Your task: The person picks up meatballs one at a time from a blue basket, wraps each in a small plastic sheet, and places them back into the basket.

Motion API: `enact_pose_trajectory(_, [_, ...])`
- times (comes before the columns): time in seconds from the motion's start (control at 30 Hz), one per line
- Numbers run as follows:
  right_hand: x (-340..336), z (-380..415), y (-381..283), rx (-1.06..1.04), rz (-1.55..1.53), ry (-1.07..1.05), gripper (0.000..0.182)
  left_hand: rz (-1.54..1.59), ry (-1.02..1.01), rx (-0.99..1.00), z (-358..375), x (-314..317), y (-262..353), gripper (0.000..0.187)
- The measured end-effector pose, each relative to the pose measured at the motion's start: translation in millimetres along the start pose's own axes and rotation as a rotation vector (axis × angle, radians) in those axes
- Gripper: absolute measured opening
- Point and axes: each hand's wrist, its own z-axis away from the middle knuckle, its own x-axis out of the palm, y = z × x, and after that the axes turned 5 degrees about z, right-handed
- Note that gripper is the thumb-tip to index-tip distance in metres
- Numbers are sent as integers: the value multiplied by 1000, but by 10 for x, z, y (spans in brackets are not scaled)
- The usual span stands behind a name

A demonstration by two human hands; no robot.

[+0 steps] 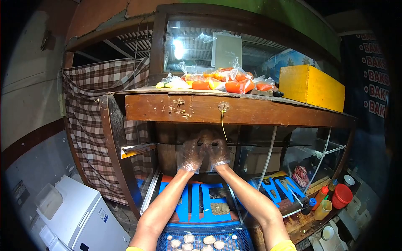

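Observation:
Both hands wear clear plastic gloves and are raised under the wooden shelf of a stall. My left hand [193, 152] and my right hand [217, 151] are close together, with their fingers bent toward a round brownish thing [206, 137] between them. What it is stays unclear in the shadow, and I cannot make out which fingers touch it. Below my forearms, a blue plastic basket [201, 229] holds several pale round lumps [188, 238].
Filled plastic bags [239, 85] and a yellow box [312, 87] rest on the shelf. Bottles [321, 194] and a red bucket [342, 195] stand right. A white appliance [86, 215] is at lower left, near a checked curtain [96, 125].

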Motion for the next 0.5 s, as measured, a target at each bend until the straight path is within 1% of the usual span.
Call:
enact_pose_trajectory(0.13, [-9,-12,-34,-37,36,-1,40,25,12,-19,30,54,-1,43])
enact_pose_trajectory(0.2, [-9,3,-50,0,28,-18,33,-112,16,-15,54,60,-13,37])
enact_pose_trajectory(0.23, [-8,-17,-43,-3,27,-19,33,-113,19,-14,38,50,0,37])
enact_pose_trajectory(0.3, [-30,-23,-22,-145,35,-44,28,-72,-20,-35,44,27,39,28])
enact_pose_trajectory(0.43, [-73,16,-69,-143,27,-78,26,-44,-12,3,24,-46,109,26])
enact_pose_trajectory(0.5, [-135,52,-158,-214,8,24,27,-36,-66,17,4,-109,165,29])
